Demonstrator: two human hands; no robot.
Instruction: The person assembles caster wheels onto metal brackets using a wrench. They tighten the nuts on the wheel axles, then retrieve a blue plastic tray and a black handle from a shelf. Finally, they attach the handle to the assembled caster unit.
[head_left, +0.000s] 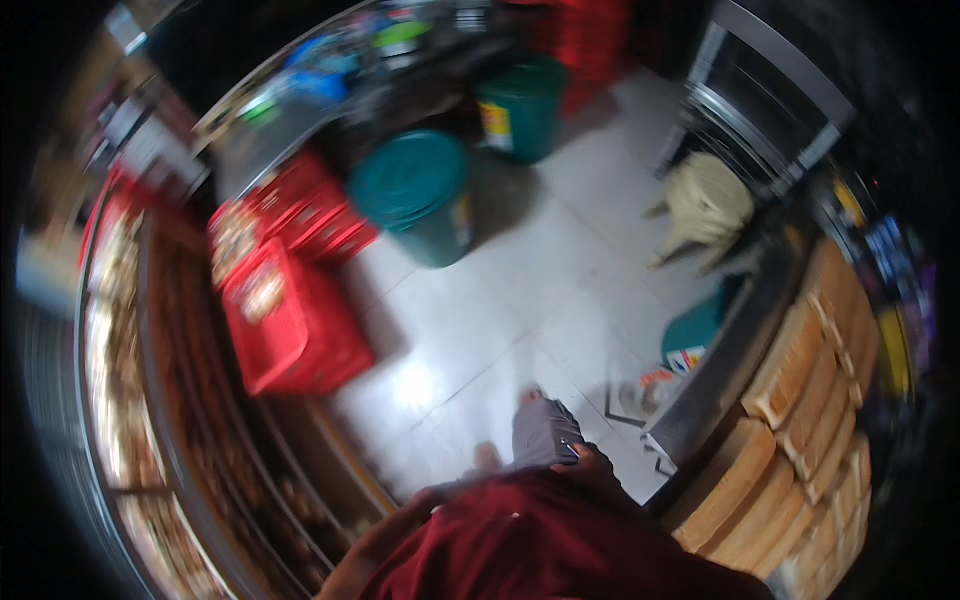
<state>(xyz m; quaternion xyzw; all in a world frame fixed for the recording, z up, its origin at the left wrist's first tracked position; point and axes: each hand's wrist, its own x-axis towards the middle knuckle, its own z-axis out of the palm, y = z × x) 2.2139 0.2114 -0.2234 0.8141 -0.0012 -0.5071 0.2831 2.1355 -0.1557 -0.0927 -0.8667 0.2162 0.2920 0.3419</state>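
Note:
My right hand (pixel 590 462) hangs low in front of the maroon shirt (pixel 540 530), beside my grey trouser leg (pixel 540 432). Its fingers look curled around a small, thin object with a pale glint, too blurred to name. On the other side, my left hand (pixel 428 496) is down by the shirt's edge, near the wooden-edged rack at the left. Its fingers are smeared and mostly hidden, so I cannot make out what it holds, if anything. Closest on the right are rows of long brown bread loaves (pixel 740 480) on a dark-edged table (pixel 735 370).
Red crates (pixel 310 345) stand ahead left, beside a lidded green bucket (pixel 415 195). Another green bucket (pixel 525 110) is farther back. A beige stool (pixel 705 200) stands before a metal frame (pixel 770 90). Glass-fronted shelves (pixel 120 370) line the left. Pale tiles (pixel 480 350) cover the floor.

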